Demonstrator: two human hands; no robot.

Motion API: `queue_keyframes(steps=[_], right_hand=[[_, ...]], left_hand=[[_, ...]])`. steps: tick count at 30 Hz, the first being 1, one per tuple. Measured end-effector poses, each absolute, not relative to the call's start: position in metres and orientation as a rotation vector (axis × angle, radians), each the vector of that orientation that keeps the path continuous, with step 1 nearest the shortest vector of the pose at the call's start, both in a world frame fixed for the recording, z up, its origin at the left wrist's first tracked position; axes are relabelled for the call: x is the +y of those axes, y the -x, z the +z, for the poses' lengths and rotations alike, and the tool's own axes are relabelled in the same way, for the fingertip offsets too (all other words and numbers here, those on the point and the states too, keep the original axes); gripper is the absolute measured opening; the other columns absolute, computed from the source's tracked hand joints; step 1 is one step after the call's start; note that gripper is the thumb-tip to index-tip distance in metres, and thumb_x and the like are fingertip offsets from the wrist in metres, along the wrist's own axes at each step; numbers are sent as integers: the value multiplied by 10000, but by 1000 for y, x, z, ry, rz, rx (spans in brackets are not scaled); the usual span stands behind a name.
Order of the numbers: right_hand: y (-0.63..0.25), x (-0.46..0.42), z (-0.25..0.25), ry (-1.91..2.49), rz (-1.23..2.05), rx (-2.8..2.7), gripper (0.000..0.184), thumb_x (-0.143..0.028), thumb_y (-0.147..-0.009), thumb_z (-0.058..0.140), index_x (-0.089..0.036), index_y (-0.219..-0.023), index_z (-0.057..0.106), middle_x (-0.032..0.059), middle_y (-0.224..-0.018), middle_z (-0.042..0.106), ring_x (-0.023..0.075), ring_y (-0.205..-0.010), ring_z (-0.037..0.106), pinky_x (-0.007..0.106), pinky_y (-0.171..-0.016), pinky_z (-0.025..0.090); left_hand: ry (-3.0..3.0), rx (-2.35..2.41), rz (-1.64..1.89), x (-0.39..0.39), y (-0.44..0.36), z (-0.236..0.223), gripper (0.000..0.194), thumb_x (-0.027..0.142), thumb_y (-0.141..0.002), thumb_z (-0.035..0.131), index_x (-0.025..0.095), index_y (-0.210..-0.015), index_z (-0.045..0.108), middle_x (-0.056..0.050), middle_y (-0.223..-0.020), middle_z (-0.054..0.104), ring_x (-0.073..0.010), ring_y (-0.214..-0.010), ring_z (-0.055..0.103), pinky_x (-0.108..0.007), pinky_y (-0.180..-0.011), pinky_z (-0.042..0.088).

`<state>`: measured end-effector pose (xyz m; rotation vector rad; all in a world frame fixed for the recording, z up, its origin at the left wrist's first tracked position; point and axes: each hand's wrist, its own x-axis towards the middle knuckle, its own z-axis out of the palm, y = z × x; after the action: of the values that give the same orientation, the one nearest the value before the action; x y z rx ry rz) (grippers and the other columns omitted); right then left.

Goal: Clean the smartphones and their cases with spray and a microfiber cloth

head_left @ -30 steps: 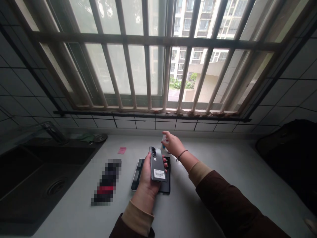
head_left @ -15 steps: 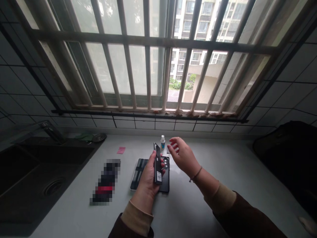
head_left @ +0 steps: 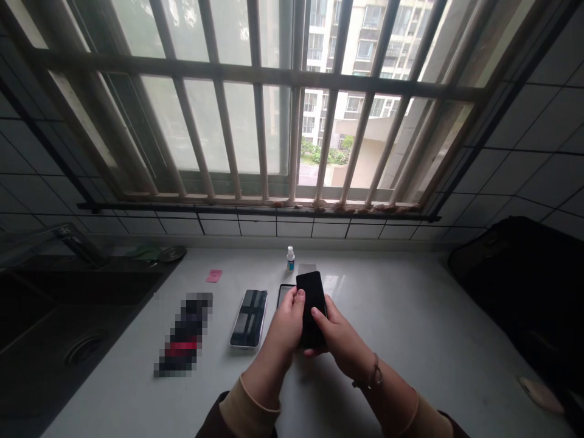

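A black smartphone (head_left: 312, 292) is held between my two hands, its dark flat face toward me and its top edge tipped away. My left hand (head_left: 286, 322) grips its left side, thumb lying on the face. My right hand (head_left: 344, 334) wraps the right side and lower end, its thumb also on the face. Behind my left hand, a black-rimmed phone case (head_left: 286, 293) shows only in part; the hands and phone hide the rest. To the left lies another phone (head_left: 249, 319) with a pale edge, window bars reflected in its screen.
A small white bottle with a blue label (head_left: 291, 260) stands behind the hands, near a greyish flat piece (head_left: 307, 267). A pink paper (head_left: 214, 276) and a pixelated dark item (head_left: 183, 334) lie left, before the sink (head_left: 132, 304). A black bag (head_left: 515, 292) stands right.
My right hand has come down from beside the phone and taken hold of it. The held phone has turned from edge-on to face me. The view has shifted slightly right.
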<state>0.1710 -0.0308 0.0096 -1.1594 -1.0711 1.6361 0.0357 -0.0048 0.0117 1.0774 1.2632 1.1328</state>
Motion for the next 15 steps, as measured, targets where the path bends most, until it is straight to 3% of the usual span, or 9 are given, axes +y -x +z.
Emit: queue_keyframes(steps=[4, 8, 11, 15], right_hand=[[-177, -21, -7, 1274, 1601, -1002, 437, -490, -964, 584, -265, -1334, 524, 60, -1007, 691, 246, -785, 734, 275, -448, 568], [-181, -13, -20, 1412, 1515, -1020, 335, -450, -950, 557, -219, -1189, 598, 11, -815, 627, 167, -602, 636, 187, -355, 399], [-184, -12, -23, 1411, 1511, -1069, 346, -451, -947, 546, -201, -1179, 603, -7, -753, 604, 148, -538, 584, 190, -344, 362], [-186, -13, -25, 1403, 1488, -1137, 377, -486, -919, 600, -185, -1145, 616, 5, -778, 646, 146, -564, 591, 203, -403, 405]], left_hand=[[-1797, 1897, 796, 5, -11, 16, 340, 262, -1030, 477, 119, -1267, 674, -192, -1291, 681, -326, -1221, 633, -423, -1040, 472], [-1920, 2192, 340, 5, -8, 15, 356, 32, -961, 394, 86, -1119, 708, -212, -1103, 704, -348, -1096, 687, -426, -937, 507], [-1857, 2162, 315, 5, -15, 11, 402, -35, -917, 370, 86, -1106, 704, -222, -1086, 704, -345, -1043, 710, -418, -891, 517], [-1717, 2107, 427, 9, -17, 6, 402, -45, -908, 369, 64, -1151, 670, -272, -1165, 682, -376, -1132, 678, -472, -975, 472]])
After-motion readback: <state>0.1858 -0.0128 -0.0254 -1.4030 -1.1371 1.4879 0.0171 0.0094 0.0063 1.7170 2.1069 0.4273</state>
